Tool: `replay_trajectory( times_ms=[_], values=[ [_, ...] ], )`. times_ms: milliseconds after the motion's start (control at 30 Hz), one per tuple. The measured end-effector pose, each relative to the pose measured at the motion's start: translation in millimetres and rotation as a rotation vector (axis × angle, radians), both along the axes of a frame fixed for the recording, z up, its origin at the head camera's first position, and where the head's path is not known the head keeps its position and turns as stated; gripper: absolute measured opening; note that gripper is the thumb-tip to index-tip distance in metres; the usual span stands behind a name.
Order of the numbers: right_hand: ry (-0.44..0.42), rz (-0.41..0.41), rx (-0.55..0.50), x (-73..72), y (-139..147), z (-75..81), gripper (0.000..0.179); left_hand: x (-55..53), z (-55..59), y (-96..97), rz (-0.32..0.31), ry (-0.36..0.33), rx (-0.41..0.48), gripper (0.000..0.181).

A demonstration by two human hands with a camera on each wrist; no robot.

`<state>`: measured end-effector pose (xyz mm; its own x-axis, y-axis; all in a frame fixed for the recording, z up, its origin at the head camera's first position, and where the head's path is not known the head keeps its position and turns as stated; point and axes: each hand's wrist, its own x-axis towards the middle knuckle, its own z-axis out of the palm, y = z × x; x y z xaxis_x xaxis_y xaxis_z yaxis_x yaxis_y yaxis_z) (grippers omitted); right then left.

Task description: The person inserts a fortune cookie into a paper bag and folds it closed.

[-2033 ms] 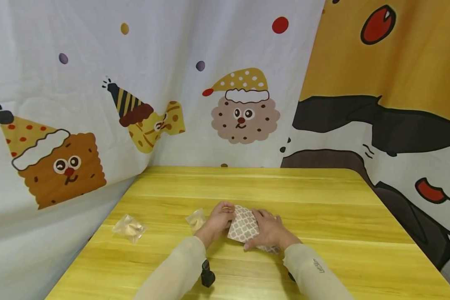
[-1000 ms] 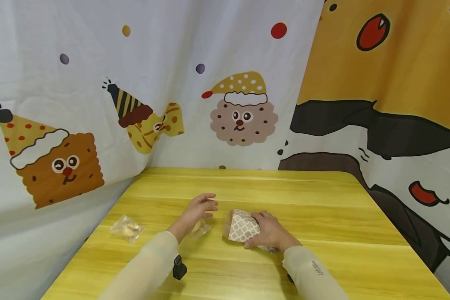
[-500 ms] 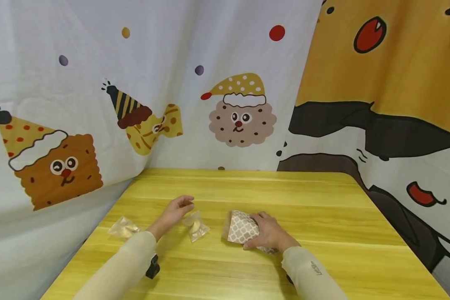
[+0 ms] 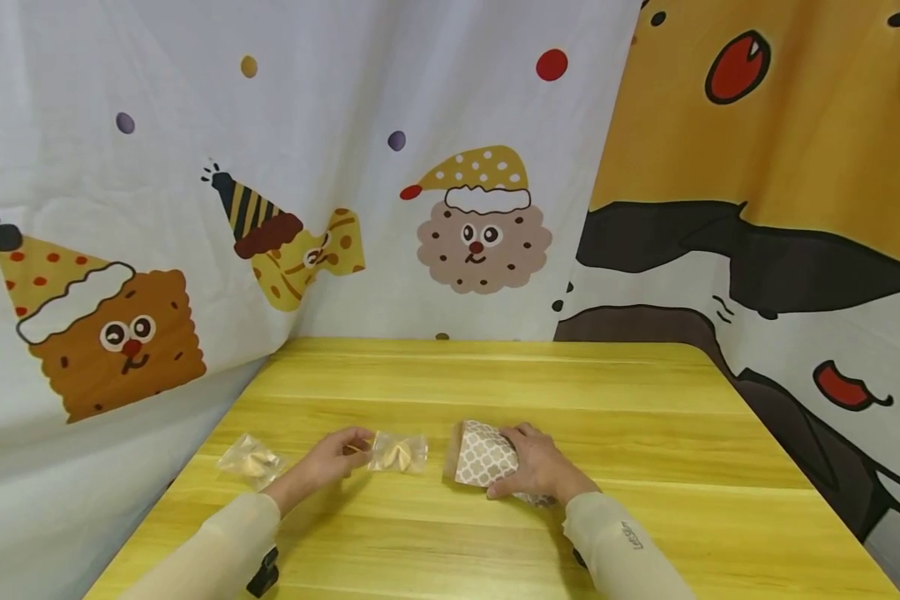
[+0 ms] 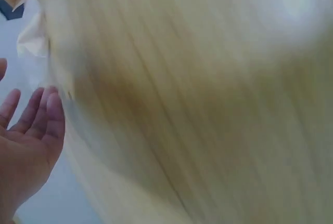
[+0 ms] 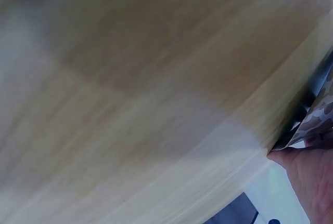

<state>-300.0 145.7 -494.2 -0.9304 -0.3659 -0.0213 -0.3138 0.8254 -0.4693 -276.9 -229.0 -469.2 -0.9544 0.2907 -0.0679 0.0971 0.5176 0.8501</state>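
Note:
In the head view my left hand [image 4: 330, 461] pinches the left end of a clear wrapper holding a fortune cookie [image 4: 397, 455]. The left wrist view has the thumb and fingertips of that hand [image 5: 34, 135] together at the wrapper's [image 5: 34, 47] edge. My right hand [image 4: 536, 462] grips a beige paper bag [image 4: 486, 454] with a white lattice pattern, thumb on the near side and fingers over the top. The bag lies on its side, its mouth facing left toward the cookie. Only part of the bag [image 6: 318, 112] and right hand [image 6: 312, 180] enters the right wrist view.
A second wrapped fortune cookie [image 4: 253, 463] lies on the yellow wood-grain table [image 4: 495, 550], left of my left hand and close by the forearm. Behind the table hangs a white curtain [image 4: 345, 83] printed with cartoon figures.
My left hand has let go of the bag's mouth, moved left and down, and taken the cookie's wrapper, which has turned to lie sideways. The right hand keeps holding the bag in place.

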Motion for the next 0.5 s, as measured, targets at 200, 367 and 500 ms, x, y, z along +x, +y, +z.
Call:
replay_trajectory(
  times_ms=[200,367,500],
  values=[
    [-0.002,0.004,-0.009,0.2,0,0.9,0.114,-1.1,-0.7,-1.0,0.014,0.134,-0.149,0.056],
    [0.001,0.010,0.001,2.0,1,2.3,0.113,-10.5,-4.3,-0.7,-0.074,0.213,-0.281,0.074],
    [-0.005,0.005,-0.004,2.9,1,3.1,0.113,-14.3,-7.6,1.3,-0.136,0.246,-0.362,0.081]
  ],
)
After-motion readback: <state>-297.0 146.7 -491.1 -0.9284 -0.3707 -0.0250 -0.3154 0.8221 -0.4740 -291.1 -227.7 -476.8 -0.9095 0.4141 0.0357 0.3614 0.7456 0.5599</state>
